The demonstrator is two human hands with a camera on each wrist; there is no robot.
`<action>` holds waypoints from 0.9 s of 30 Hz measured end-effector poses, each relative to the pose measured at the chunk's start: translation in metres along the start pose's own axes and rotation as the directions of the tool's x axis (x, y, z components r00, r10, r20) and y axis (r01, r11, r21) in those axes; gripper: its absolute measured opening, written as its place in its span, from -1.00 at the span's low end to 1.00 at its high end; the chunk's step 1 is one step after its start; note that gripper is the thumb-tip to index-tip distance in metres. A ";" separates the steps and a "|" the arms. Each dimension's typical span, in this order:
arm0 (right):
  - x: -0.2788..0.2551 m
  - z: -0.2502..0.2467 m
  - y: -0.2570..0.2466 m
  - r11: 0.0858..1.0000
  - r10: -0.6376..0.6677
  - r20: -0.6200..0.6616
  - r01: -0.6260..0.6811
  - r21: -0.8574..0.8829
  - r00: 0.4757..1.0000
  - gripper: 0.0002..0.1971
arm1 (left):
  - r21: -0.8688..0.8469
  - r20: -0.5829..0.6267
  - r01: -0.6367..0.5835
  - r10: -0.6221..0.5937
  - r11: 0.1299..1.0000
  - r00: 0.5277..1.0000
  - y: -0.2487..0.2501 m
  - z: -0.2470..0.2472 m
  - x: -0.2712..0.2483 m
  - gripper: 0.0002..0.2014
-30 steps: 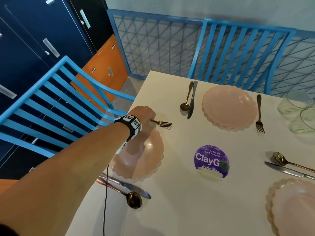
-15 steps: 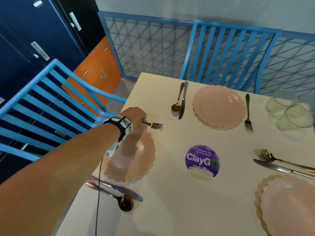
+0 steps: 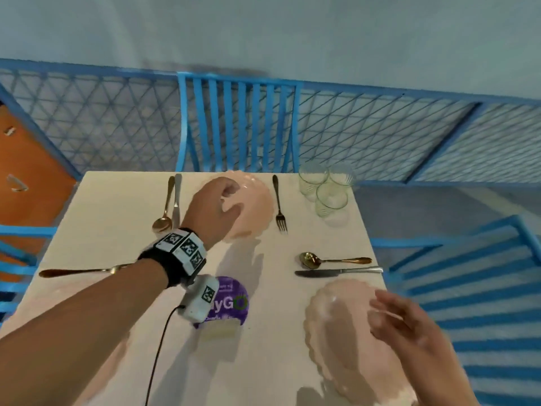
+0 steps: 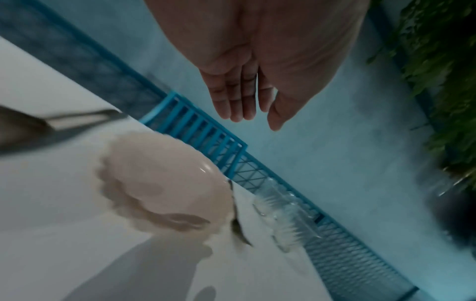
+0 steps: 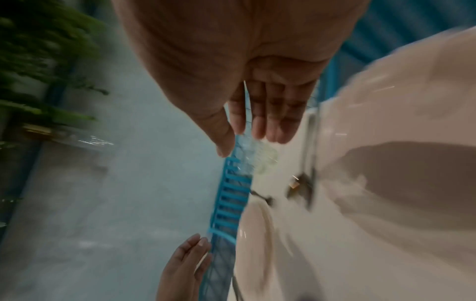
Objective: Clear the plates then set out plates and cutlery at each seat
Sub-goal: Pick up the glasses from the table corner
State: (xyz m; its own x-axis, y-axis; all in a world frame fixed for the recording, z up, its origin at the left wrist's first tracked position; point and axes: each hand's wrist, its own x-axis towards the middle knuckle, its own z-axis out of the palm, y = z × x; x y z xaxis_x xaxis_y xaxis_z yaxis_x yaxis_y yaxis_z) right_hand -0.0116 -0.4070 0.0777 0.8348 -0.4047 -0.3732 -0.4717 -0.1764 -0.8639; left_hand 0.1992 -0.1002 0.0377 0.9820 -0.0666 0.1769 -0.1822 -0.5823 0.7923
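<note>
- My left hand (image 3: 216, 210) hovers over the far pink scalloped plate (image 3: 251, 206) at the head of the cream table (image 3: 272, 347), fingers straight and relaxed, holding nothing; the left wrist view shows the palm (image 4: 257, 67) above the plate (image 4: 165, 183), apart from it.
- My right hand (image 3: 409, 329) reaches over the near-right pink plate (image 3: 336, 332), fingers spread and loose; motion blur hides whether they touch its rim.
- A gold spoon (image 3: 164, 212) and a steel knife (image 3: 176, 200) lie side by side left of the far plate; a fork (image 3: 279, 206) lies to its right.
- A second gold spoon (image 3: 333, 260) and knife (image 3: 336, 271) lie just beyond the near-right plate.
- A gold-handled piece of cutlery (image 3: 79, 271) lies near the left edge, its head hidden by my wrist.
- Three clear glass bowls (image 3: 325, 189) cluster at the far right corner.
- A purple round sticker (image 3: 234, 303) marks the table's middle, partly under my wrist camera (image 3: 199, 300).
- Blue slatted chairs (image 3: 240, 124) stand at the seats.
</note>
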 end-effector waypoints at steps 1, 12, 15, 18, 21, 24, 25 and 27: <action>0.024 0.002 -0.005 0.999 -0.046 -0.044 0.047 0.026 0.998 -0.60 | -0.039 0.019 0.022 -0.021 0.999 1.000 0.011 0.022 0.012 -0.68; 0.229 0.085 -0.018 0.999 0.013 -0.095 -0.009 0.036 0.995 0.07 | -0.130 0.191 0.307 -0.280 0.943 0.941 0.008 0.193 0.116 -0.04; 0.250 0.102 -0.013 0.997 -0.009 -0.111 0.018 0.081 0.994 0.12 | -0.121 0.192 0.296 -0.270 0.947 0.943 -0.008 0.213 0.133 0.01; 0.267 0.114 -0.005 0.992 -0.032 -0.138 0.048 0.114 0.990 0.11 | -0.156 0.198 0.276 -0.244 0.948 0.949 -0.017 0.226 0.145 0.01; 0.277 0.119 0.002 0.985 -0.081 -0.127 0.099 0.142 0.989 0.00 | -0.205 0.225 0.270 -0.223 0.941 0.948 -0.020 0.234 0.152 0.04; 0.281 0.122 0.003 0.973 -0.102 -0.113 0.123 0.195 0.988 -0.06 | -0.249 0.244 0.266 -0.205 0.932 0.948 -0.024 0.240 0.157 0.01; 0.282 0.122 0.003 0.972 -0.108 -0.117 0.130 0.197 0.987 -0.08 | -0.269 0.247 0.259 -0.193 0.928 0.949 -0.026 0.243 0.158 -0.01; 0.283 0.121 0.002 0.978 -0.139 -0.150 0.159 0.135 0.979 -0.14 | -0.301 0.240 0.251 -0.182 0.920 0.954 -0.028 0.247 0.160 -0.05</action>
State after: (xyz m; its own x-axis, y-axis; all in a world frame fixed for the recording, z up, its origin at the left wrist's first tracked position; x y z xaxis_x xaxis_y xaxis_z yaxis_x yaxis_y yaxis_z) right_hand 0.2581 -0.4140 -0.0710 0.8402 -0.5060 -0.1949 -0.2899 -0.1156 -0.9500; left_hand 0.3734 -0.2947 -0.1001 0.9815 -0.1525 -0.1155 0.0639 -0.3082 0.9492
